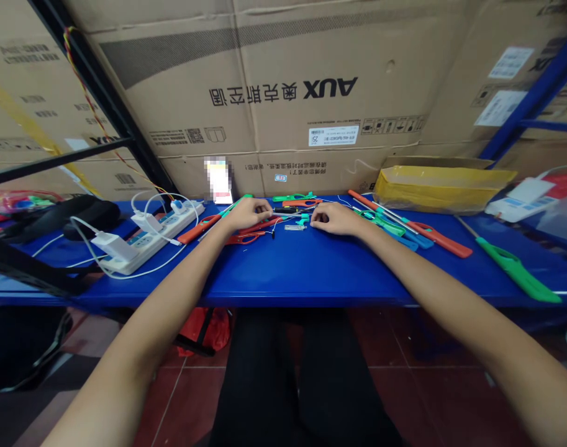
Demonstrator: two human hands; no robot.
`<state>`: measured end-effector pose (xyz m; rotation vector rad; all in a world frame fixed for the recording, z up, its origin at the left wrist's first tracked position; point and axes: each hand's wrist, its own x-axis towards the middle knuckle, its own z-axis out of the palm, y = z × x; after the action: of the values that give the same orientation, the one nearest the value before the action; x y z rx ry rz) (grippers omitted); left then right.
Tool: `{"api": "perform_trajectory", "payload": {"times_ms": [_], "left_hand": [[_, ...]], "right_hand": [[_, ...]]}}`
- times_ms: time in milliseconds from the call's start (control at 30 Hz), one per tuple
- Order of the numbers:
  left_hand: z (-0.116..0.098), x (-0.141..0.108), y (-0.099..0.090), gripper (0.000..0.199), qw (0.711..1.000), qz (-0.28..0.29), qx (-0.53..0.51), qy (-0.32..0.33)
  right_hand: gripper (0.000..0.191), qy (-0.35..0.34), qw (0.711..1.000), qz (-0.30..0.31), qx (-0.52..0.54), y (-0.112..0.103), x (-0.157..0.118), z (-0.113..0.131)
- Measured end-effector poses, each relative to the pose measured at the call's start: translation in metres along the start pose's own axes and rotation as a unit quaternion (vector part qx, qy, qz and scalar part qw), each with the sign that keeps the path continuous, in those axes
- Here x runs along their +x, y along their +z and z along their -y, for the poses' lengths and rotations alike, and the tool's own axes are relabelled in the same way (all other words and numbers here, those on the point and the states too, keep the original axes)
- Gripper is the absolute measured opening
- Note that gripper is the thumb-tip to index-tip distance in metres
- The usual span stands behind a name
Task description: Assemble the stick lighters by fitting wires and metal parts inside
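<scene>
My left hand (248,214) rests on the blue table with its fingers pinched together at the end of a thin metal rod. Whatever lies between the fingertips is too small to tell. Across from it, my right hand (335,219) is curled, thumb and fingers close together, beside small green plastic pieces (303,220); its grip is hidden. A small clear part (295,227) lies between the hands. Behind it are a dark-handled screwdriver (289,210) and an orange lighter casing (306,203). Red lighter casings (246,237) with a thin wire lie beneath my left hand.
Long-necked lighters in orange (444,241), green (516,270) and blue lie at the right. A white power strip (148,239) with plugs and cables stands left. A lit phone (219,180) leans against the cardboard (274,62). A yellow-taped box (441,186) sits back right.
</scene>
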<state>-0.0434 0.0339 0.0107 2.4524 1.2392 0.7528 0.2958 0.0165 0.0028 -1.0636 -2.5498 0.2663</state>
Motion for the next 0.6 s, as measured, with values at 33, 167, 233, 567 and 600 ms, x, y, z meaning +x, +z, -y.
{"api": "perform_trajectory", "payload": {"times_ms": [33, 167, 233, 567, 600], "left_hand": [[-0.002, 0.000, 0.000, 0.026, 1.000, 0.006, 0.000, -0.007], [-0.008, 0.000, 0.002, 0.027, 1.000, -0.008, -0.002, -0.018], [-0.006, 0.000, 0.004, 0.025, 1.000, -0.006, 0.002, -0.015], [-0.019, 0.004, 0.023, 0.026, 0.985, -0.013, 0.102, 0.140], [-0.023, 0.005, 0.027, 0.027, 0.981, 0.001, 0.112, 0.157]], "right_hand": [[0.014, 0.006, 1.000, 0.007, -0.001, -0.002, 0.000, 0.002], [0.019, 0.036, 0.999, 0.032, -0.001, -0.005, 0.001, 0.006], [0.022, 0.047, 0.998, 0.033, 0.002, -0.005, 0.002, 0.004], [0.018, 0.003, 1.000, -0.005, -0.028, 0.012, 0.007, -0.003], [0.018, 0.001, 0.999, -0.012, -0.033, 0.015, 0.008, -0.002]]}}
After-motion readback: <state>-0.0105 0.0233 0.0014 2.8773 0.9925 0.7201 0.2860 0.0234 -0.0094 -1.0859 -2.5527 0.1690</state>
